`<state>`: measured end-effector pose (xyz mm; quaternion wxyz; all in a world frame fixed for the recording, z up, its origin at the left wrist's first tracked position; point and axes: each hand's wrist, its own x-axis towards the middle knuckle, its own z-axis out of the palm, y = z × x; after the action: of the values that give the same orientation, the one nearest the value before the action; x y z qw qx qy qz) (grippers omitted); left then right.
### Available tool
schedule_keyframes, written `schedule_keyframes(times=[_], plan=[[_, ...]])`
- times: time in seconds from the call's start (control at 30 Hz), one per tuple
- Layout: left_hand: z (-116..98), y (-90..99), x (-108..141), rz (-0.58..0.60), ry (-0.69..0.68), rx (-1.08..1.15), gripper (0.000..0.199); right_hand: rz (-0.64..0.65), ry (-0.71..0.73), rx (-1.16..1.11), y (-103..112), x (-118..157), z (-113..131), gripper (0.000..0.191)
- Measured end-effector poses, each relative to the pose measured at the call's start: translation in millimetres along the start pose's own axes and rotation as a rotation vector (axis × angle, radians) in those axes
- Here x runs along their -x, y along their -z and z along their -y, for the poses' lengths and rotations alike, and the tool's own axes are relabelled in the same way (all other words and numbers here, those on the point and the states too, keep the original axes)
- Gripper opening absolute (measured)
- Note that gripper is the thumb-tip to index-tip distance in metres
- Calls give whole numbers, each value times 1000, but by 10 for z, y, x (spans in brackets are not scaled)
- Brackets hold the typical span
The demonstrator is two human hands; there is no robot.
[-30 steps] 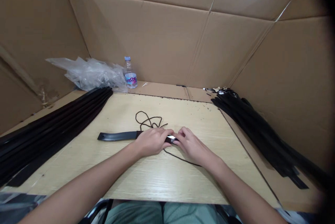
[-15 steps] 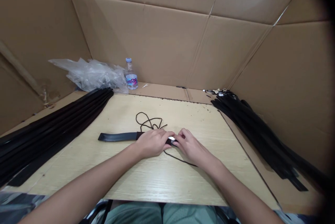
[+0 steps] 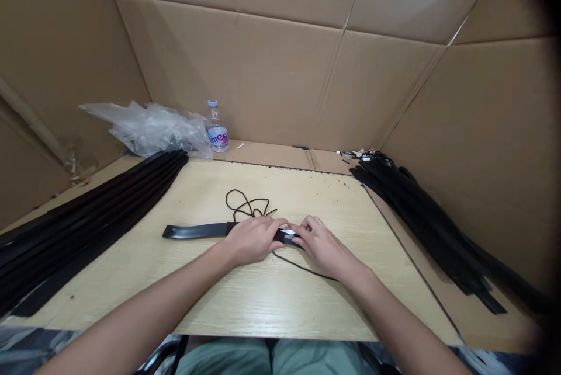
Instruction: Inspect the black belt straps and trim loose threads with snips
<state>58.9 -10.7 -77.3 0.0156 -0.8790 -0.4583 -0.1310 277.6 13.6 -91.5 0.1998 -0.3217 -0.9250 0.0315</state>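
Head cam: black strap (image 3: 193, 231) still held, barely any change

Vs. a sec ago, pretty much same, view just tipped a bit. Left hand (image 3: 252, 240) and right hand (image 3: 319, 246) still together, clamped on strap's right end, small white bit (image 3: 288, 232) between them. Strap lies flat on wood desk (image 3: 245, 299), thin black cord (image 3: 248, 204) looped behind it. Left stack of black strips (image 3: 87, 223), right stack of black strips (image 3: 421, 217), water bottle (image 3: 216, 129) at back.
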Motion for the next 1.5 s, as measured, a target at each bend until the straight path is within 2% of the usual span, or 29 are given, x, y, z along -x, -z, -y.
schedule_keyframes(times=[0.47, 0.63, 0.97, 1.2, 1.5], plan=[[-12, -36, -6, -3, -65, -42, 42, 60, 50, -35, 65, -100, 88, 19], [-5, -30, -4, -3, -58, -33, 43, 37, 9, -42, 40, -84, 81, 23], [-13, 4, 5, 21, -18, -33, 45, 68, 3, -96, 170, 18, 10, 38], [-11, -18, 4, 10, -44, -33, 40, 91, 41, -82, 153, 1, 50, 34], [-16, -44, -4, 8, -48, -39, 42, 92, 14, -83, 118, -20, 74, 29]])
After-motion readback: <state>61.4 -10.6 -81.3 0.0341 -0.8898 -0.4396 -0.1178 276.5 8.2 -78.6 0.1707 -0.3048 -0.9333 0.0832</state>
